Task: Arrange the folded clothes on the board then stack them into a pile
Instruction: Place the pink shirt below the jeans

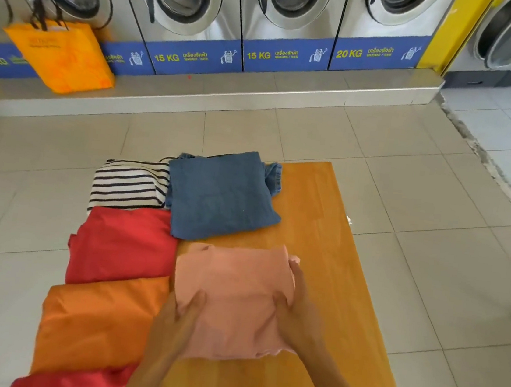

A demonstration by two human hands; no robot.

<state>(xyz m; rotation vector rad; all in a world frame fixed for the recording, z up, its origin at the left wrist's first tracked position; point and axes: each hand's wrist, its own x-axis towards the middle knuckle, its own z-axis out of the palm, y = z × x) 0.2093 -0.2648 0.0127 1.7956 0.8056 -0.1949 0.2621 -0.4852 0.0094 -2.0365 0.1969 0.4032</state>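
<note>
The folded pink garment (230, 302), gripped at its near corners by the left hand (181, 318) and right hand (297, 306), should be squared beside the folded denim (222, 194) toward the tabletop's (338, 234) middle, folds kept flat, before stacking is attempted.

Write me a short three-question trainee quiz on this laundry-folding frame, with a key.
1. True or false: both hands grip the pink garment.
2. Which folded item lies directly beyond the pink one on the board? A) striped top B) blue denim C) orange cloth
3. Fill in: the left column, far to near, runs striped top, red cloth, then ____ cloth.

Key: 1 true, left hand and right hand hold its sides. 2 B, blue denim. 3 orange.
</note>
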